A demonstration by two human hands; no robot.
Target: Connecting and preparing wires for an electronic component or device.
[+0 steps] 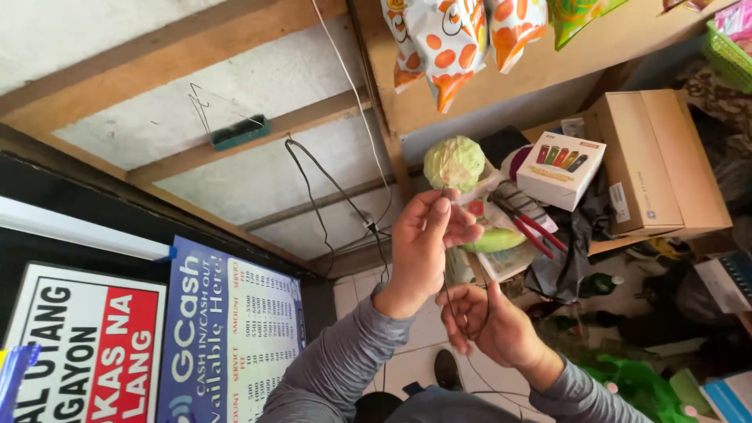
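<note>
thin black cord (450, 301) between fingers (439, 210)

The left hand (423, 243) is raised above the right hand (489, 317), its fingers curled and its thumb pressed to the fingertips in a pinch. The right hand sits just below it, palm up, fingers loosely bent. Both forearms wear grey sleeves and angle in toward the left hand.

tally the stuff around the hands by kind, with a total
Thin black cable held in both hands: 1
Round pale green plastic-wrapped cabbage: 1
Red-handled pliers: 1
Small white cardboard box: 1
Large brown cardboard box: 1
Orange-spotted snack bags: 2
Total: 7
</note>
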